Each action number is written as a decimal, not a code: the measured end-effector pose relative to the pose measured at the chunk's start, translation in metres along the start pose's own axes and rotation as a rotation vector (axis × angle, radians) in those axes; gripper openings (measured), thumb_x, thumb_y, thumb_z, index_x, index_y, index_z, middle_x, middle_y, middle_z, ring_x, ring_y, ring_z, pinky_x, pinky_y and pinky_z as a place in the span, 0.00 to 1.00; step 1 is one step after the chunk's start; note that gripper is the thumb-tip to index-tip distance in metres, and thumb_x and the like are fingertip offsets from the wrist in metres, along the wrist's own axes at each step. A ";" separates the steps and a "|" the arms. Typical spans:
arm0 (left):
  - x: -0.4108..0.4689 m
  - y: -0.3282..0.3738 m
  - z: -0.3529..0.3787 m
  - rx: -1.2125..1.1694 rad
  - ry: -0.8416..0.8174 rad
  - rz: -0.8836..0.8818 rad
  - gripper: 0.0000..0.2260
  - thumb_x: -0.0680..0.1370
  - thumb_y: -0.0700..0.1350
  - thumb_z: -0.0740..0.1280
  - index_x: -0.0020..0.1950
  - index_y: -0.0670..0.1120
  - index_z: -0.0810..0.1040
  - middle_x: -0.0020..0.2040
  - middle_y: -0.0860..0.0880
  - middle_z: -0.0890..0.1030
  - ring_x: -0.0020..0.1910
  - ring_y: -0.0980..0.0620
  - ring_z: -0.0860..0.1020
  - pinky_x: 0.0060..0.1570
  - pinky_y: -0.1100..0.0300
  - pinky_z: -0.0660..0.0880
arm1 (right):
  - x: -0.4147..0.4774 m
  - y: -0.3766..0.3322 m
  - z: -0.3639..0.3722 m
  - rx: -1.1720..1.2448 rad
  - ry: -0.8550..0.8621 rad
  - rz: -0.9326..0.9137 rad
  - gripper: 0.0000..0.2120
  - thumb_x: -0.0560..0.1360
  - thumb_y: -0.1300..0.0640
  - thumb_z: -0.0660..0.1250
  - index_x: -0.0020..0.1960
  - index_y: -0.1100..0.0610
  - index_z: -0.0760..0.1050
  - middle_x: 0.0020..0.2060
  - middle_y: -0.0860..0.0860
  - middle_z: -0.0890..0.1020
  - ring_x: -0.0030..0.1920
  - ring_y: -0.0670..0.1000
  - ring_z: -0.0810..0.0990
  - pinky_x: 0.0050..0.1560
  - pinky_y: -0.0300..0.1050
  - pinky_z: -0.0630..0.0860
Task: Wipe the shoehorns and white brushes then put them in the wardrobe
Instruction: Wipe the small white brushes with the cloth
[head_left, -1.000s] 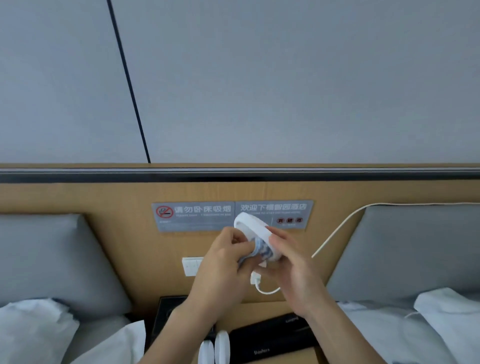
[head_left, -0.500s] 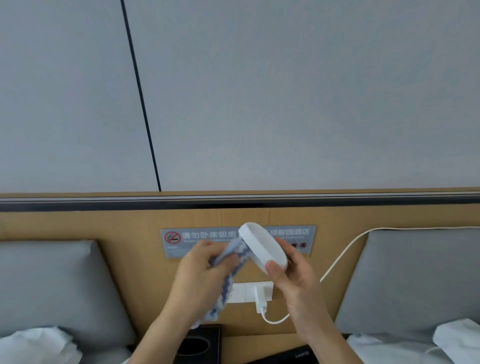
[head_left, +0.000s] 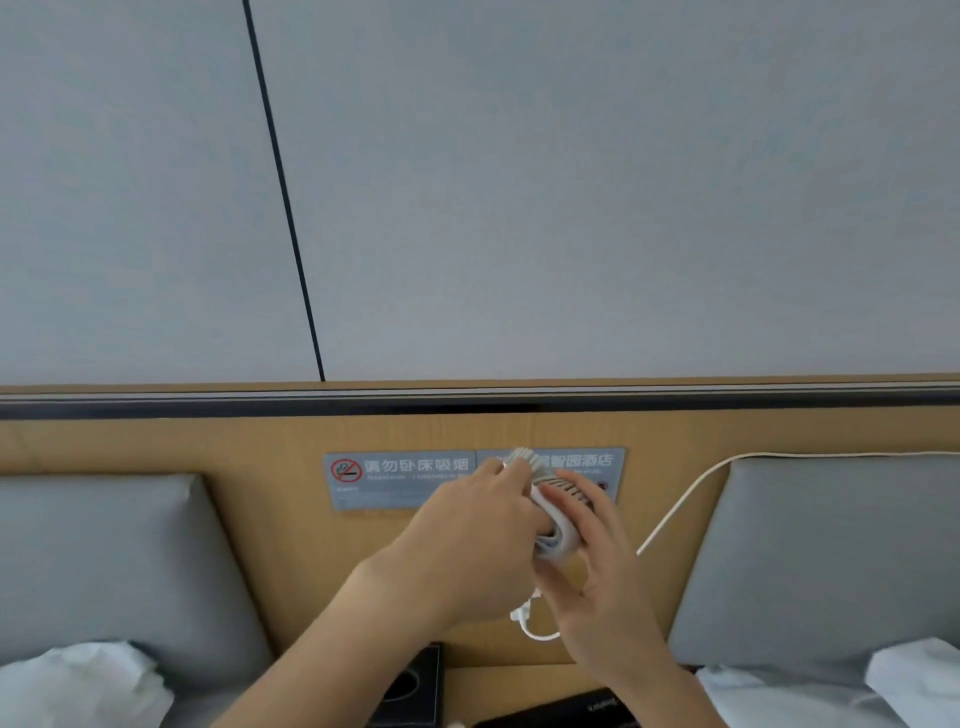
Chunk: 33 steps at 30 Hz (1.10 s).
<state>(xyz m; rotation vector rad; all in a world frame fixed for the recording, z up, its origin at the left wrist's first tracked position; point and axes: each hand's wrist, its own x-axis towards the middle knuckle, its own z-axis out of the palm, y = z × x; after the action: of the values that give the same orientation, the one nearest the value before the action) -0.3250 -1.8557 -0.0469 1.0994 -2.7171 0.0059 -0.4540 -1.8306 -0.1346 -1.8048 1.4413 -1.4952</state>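
Between both raised hands, the white brush (head_left: 551, 512) sits tilted, bristles up. Right hand (head_left: 597, 577) curls around its right side, gripping it; left hand (head_left: 467, 545) closes over its left side, pressing a mostly hidden cloth (head_left: 549, 546). Behind them is a wooden headboard (head_left: 260, 447) with a grey sign (head_left: 405, 478).

Both forearms are bare, no sleeves, left hand (head_left: 467, 530) and right hand (head_left: 597, 577) ungloved.
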 end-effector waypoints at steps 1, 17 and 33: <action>0.001 0.000 -0.002 -0.046 -0.007 -0.010 0.11 0.78 0.44 0.58 0.57 0.52 0.76 0.54 0.52 0.69 0.49 0.55 0.65 0.47 0.62 0.68 | -0.002 0.001 -0.003 -0.010 -0.002 -0.008 0.23 0.68 0.39 0.68 0.62 0.35 0.68 0.63 0.31 0.65 0.67 0.39 0.67 0.68 0.43 0.69; -0.001 -0.010 0.030 -1.036 0.423 -0.502 0.10 0.80 0.47 0.61 0.50 0.63 0.76 0.54 0.50 0.79 0.52 0.54 0.78 0.56 0.56 0.74 | -0.004 -0.007 -0.026 1.018 -0.186 0.431 0.37 0.56 0.42 0.79 0.62 0.51 0.76 0.57 0.55 0.79 0.57 0.56 0.79 0.52 0.53 0.79; -0.024 0.026 0.072 -0.429 0.642 0.002 0.16 0.73 0.43 0.62 0.60 0.55 0.75 0.57 0.55 0.71 0.54 0.54 0.73 0.49 0.63 0.74 | -0.005 0.000 -0.019 1.469 -0.222 0.582 0.30 0.57 0.51 0.79 0.55 0.65 0.80 0.51 0.62 0.82 0.50 0.58 0.82 0.50 0.47 0.80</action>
<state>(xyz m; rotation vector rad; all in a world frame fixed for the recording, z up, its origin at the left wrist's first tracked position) -0.3399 -1.8266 -0.1205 0.7913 -2.0191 -0.1818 -0.4701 -1.8209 -0.1304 -0.5255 0.3413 -1.3030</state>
